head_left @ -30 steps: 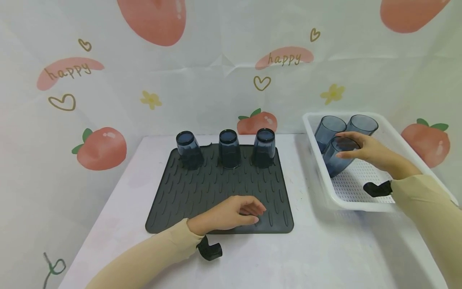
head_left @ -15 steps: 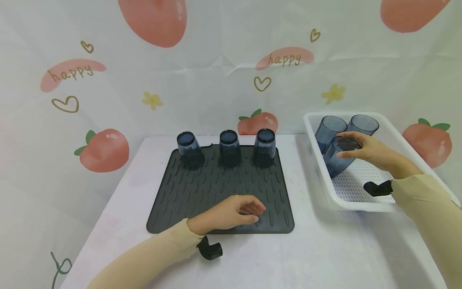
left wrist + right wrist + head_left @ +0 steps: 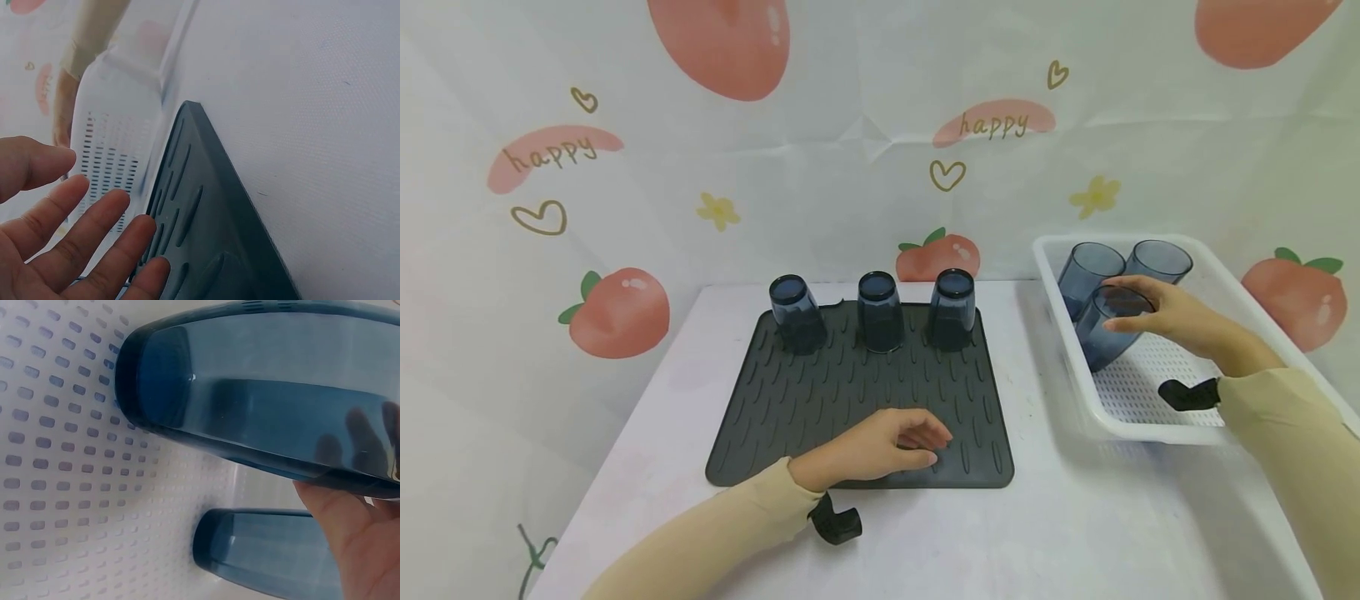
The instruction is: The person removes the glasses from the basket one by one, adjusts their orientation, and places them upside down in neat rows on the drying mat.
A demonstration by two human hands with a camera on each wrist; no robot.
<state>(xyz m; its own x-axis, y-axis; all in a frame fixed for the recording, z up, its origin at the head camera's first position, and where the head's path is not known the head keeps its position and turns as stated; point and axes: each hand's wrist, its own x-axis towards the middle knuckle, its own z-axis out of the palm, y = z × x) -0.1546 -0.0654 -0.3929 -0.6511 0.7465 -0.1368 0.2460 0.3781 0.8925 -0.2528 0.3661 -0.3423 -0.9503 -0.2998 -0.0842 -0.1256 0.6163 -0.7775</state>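
In the head view, my right hand (image 3: 1191, 321) grips a blue drinking glass (image 3: 1099, 340) near its rim, thumb on the near side and fingers on the far side. This glass leans inside a white perforated basket (image 3: 1086, 408); the right wrist view shows its base close to the basket's holed floor. Two more blue glasses (image 3: 1088, 271) (image 3: 1161, 260) stand rim up behind it. My left hand (image 3: 872, 443) holds nothing, its fingers loosely bent above the front of a dark ridged drying mat (image 3: 842, 392). In the left wrist view the fingers (image 3: 106, 219) are spread apart.
Three blue glasses (image 3: 797, 317) (image 3: 880, 312) (image 3: 952, 310) stand upside down in a row along the mat's back edge. The white table (image 3: 1030, 517) extends between mat and basket and in front of both. A fruit-patterned cloth (image 3: 820, 167) hangs behind.
The whole head view has shifted slightly. Both hands and the gripped glass keep nearly the same places; nothing is taken hold of or let go.
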